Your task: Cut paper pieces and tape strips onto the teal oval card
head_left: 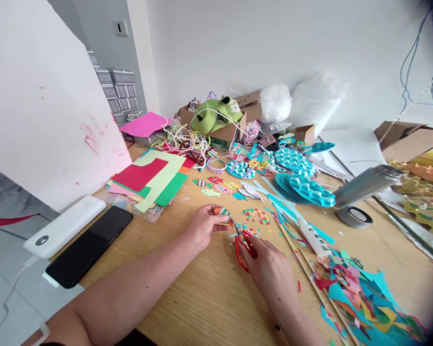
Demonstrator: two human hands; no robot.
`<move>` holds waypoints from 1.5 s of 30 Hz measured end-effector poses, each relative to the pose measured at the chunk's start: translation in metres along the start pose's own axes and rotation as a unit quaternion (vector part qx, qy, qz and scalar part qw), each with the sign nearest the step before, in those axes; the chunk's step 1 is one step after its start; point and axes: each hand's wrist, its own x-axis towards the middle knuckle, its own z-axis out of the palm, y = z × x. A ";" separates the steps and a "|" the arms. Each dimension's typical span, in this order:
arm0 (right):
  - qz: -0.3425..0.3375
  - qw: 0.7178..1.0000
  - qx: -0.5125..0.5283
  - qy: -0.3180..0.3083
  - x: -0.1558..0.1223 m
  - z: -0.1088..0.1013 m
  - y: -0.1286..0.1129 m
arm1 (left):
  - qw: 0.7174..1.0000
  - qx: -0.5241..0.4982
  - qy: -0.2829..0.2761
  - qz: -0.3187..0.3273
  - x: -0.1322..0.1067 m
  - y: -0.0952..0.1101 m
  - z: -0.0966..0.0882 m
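a light-brown wooden table (198, 293) spreads beneath both hands. at its near right lies a loose heap of multicoloured paper scraps (368, 302), and at the left, a fanned pile of red, green and pale-yellow paper sheets (140, 175). a stack of turquoise round pieces with bumpy tops (305, 190) stands beyond the hands to the right, just beside a tilted silver metal flask (370, 185). near the left edge, a black flat smartphone (90, 245) lies next to a white rounded plastic device (65, 226).

the right hand (270, 266) is closed around a pair of red-handled metal scissors (240, 235), fingers in the loops, blades pointing away towards the left hand (204, 226). that hand pinches a small orange, white and green striped paper piece (223, 212) between thumb and fingers, above the table; the blades reach its lower right edge, though whether they bite into it i cannot tell.

several small patterned paper fish (222, 188) lie flat beyond the left hand. smallest of all, red, yellow and green paper bits (258, 216) are scattered just past the scissors.
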 end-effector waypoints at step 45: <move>-0.022 1.000 -0.019 -0.001 0.000 0.001 0.002 | 1.000 0.003 0.015 0.010 0.000 -0.003 0.000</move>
